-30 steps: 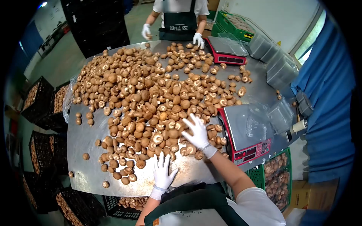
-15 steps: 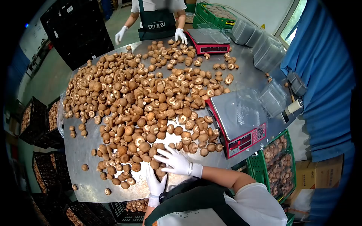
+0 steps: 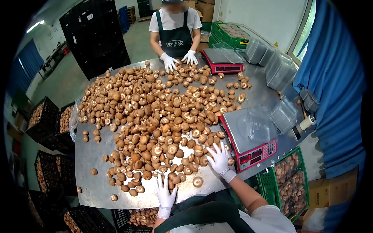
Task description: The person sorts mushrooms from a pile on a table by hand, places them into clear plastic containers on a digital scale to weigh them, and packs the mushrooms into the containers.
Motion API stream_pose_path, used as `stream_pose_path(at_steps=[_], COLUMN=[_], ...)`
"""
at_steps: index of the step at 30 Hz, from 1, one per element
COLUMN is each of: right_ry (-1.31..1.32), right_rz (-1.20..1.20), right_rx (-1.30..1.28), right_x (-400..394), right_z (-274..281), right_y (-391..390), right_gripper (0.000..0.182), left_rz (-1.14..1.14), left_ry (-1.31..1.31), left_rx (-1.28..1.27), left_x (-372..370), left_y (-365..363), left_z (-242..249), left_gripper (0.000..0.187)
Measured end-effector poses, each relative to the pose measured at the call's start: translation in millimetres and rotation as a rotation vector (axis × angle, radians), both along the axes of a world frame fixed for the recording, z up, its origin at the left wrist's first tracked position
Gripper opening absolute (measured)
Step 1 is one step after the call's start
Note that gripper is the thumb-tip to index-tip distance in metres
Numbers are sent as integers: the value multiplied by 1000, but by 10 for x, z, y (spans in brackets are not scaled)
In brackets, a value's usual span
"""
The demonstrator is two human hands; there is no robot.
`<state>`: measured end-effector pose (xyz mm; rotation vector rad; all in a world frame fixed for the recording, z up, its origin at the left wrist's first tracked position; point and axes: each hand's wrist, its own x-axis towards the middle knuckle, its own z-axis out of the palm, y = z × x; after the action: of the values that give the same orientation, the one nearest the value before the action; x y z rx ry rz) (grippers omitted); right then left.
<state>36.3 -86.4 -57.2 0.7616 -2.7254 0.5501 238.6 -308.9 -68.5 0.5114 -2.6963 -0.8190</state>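
Note:
Both my hands wear white gloves. My left hand (image 3: 166, 193) lies with fingers spread at the near edge of the mushroom pile (image 3: 155, 112), its fingertips beside a few mushrooms. My right hand (image 3: 220, 159) is spread open on the metal table (image 3: 93, 190), just left of the near red scale (image 3: 250, 136), with mushrooms by its fingertips and one beside its outer edge. A single mushroom (image 3: 197, 181) sits stem side up between my hands. A clear plastic tray (image 3: 259, 126) rests on the near scale.
Across the table a co-worker (image 3: 175, 35) has both gloved hands at the far mushrooms, beside a second red scale (image 3: 223, 62). Stacked clear trays (image 3: 278, 70) line the right edge. A green crate (image 3: 289, 182) stands at right, black crates (image 3: 42, 118) at left.
My hands have moved apart, the right one toward the near scale. Mushrooms near them have shifted right. The co-worker's hands have come together at the far pile. The view has tilted up slightly.

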Motion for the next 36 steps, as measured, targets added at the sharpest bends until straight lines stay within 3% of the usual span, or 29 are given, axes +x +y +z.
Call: stream_pose_path(at_steps=[6,7,10,14,18,22,25,26,27,29,32,36], right_ry=[-72,-285,-189,-185,-392,-996,-1086,-1375,-1381,-947,-563,-228], right_rz=[224,278,447,482,398,64,37,-32,-40,88,120,229], right_rx=[86,-52,-34,-6,-413,-1037,-1120,-1280,-1279,-563,-105,-5], right_x=[407,468,629,628,388,273,223,212,215,245,430,426], right_z=[157,151,194,88,74,451,401,405,359,294,429,-27], right_y=[-171,-183,-204,-210,-180,-41,198,297,299,213,-135,-318], right_gripper=[53,55,52,47,40,35,23,24,24,31,41,42], left_rz=[35,46,54,68,85,69,59,54,64,115,46,-122], left_ry=[87,60,88,144,152,150,150,159,135,129,140,104], left_rx=[42,55,40,129,176,172,183,196,218,94,-44,-173], left_x=[16,23,47,76,113,93,78,91,121,117,31,-239], left_y=[-35,-44,-52,-74,-90,-119,-126,-130,-142,-119,-70,44], left_z=[17,61,14,-10,-92,-75,-60,-55,-101,27,107,201], left_gripper=[72,74,76,77,75,75,77,77,77,72,61,51])
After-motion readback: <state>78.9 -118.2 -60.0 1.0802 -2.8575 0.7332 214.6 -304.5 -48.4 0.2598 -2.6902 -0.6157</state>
